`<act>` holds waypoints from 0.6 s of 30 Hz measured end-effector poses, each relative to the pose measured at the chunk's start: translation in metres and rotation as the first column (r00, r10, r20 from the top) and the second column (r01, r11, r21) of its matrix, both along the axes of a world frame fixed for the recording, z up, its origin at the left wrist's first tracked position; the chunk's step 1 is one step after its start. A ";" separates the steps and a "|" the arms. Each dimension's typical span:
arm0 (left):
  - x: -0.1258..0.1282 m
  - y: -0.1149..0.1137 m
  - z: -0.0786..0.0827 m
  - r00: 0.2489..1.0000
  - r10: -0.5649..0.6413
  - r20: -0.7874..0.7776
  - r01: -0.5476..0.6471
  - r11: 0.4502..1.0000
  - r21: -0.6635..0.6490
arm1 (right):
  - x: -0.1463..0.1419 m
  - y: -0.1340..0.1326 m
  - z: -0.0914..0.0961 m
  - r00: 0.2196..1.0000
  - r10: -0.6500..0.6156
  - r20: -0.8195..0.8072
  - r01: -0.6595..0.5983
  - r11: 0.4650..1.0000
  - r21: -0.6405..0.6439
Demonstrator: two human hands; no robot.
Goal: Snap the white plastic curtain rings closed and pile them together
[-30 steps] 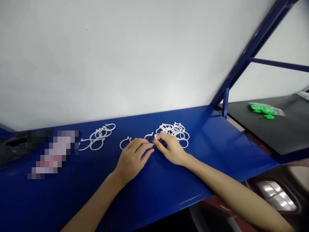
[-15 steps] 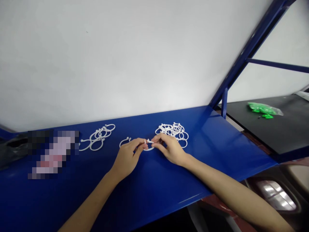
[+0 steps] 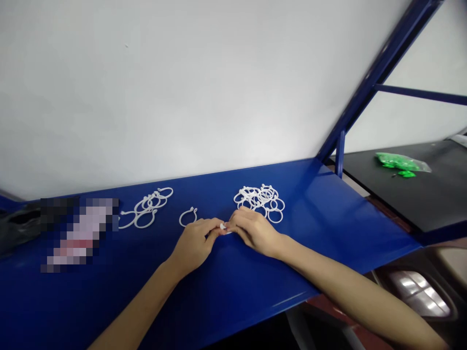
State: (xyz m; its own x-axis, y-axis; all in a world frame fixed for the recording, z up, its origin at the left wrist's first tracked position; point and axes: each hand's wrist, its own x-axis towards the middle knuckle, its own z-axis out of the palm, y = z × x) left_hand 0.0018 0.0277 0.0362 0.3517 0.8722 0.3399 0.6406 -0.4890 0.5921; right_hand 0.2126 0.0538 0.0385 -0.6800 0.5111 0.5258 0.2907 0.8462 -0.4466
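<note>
Between them, my left hand (image 3: 197, 241) and my right hand (image 3: 256, 230) pinch one white plastic ring (image 3: 223, 226) over the blue table. Both sets of fingertips are closed on it and nearly meet, so most of this ring is hidden. Just beyond my left hand lies a single open white ring (image 3: 187, 217) with small knobs at its ends. A pile of closed-looking white rings (image 3: 260, 195) rests behind my right hand. Several more open white rings (image 3: 145, 214) overlap in a loose group farther left.
A blue table (image 3: 233, 296) runs along a pale wall (image 3: 204, 87). Blurred-out packaging (image 3: 82, 233) and a black bag (image 3: 20, 226) lie at the left. A blue metal frame (image 3: 379, 73) rises at the right, near a black table (image 3: 394, 194) bearing a bag of green pieces (image 3: 401, 163).
My hands have come closer together and slightly lower, squeezing the ring, which is now mostly covered by my fingers. The single ring on the left shows more fully.
</note>
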 end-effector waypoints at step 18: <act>-0.057 0.034 -0.012 0.792 0.403 -0.459 -0.414 0.906 0.081 | 0.061 0.055 0.015 0.724 -0.647 0.239 0.611 0.762 0.213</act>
